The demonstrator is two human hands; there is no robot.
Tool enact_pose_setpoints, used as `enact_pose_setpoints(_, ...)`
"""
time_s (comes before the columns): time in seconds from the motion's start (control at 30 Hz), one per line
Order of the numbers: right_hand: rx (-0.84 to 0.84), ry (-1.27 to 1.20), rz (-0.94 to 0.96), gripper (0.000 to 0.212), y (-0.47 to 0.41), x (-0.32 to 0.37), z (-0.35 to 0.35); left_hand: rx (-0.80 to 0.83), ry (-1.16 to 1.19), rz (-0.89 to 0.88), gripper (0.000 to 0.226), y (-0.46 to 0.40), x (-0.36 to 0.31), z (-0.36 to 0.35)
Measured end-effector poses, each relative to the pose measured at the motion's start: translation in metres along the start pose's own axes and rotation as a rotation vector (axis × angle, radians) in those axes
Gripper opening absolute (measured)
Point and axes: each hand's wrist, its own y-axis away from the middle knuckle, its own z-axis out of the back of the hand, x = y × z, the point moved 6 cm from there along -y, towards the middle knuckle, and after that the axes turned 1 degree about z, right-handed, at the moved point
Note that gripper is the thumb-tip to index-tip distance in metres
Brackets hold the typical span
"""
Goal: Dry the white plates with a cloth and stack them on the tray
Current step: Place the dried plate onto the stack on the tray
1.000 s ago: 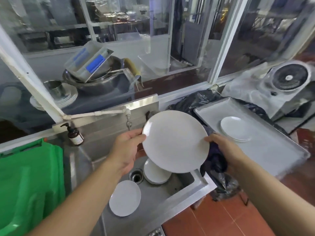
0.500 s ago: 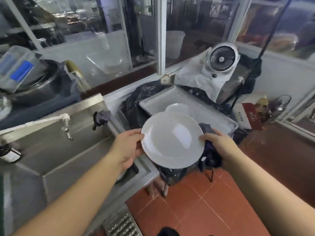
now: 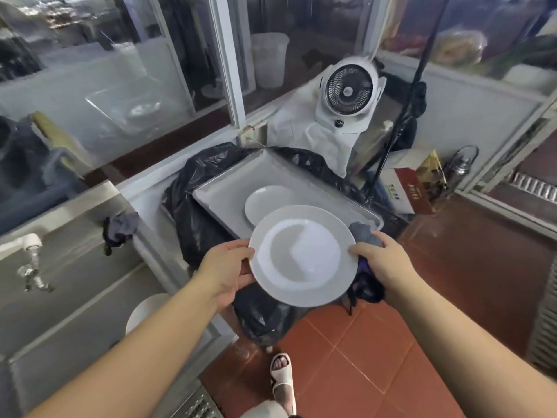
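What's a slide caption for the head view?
Both hands, left and right, hold a white plate above the tray.

Tray (image 3: 223, 191) bearing one plate (image 3: 265, 200)

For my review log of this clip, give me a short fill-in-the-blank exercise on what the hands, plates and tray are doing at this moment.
1. The large round white plate is held at its rim by ____ hands.
2. The right hand also grips a dark ____ against the plate's edge.
3. On the rectangular grey metal tray lies ____ smaller white plate.
4. The tray rests on a black plastic ____.

Missing words: both; cloth; one; bag
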Motion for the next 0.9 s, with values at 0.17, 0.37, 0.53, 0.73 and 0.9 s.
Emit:
enact_pose_setpoints(0.17, -0.037, 0.107, -0.012, 0.061, -0.053, 0.016, -0.008, 0.008, 0.023, 0.040, 0.029, -0.055, -0.006, -0.014)
enact_pose_setpoints(0.37, -0.041, 0.195, -0.037, 0.041, -0.112, 0.036, -0.020, -0.046, 0.082, 0.107, 0.030, -0.109, -0.011, -0.023)
enact_pose_setpoints(0.53, 0.008, 0.262, -0.028, 0.032, -0.168, 0.051, -0.036, -0.110, 0.138, 0.116, 0.030, -0.140, -0.019, -0.029)
enact_pose_setpoints(0.73, 0.170, 0.347, 0.033, 0.036, -0.241, 0.069, -0.066, -0.224, 0.209, 0.112, 0.032, -0.167, -0.023, -0.041)
enact_pose_setpoints(0.9, 0.336, 0.432, 0.062, 0.036, -0.288, 0.079, -0.094, -0.390, 0.236, 0.140, 0.033, -0.175, -0.018, -0.050)
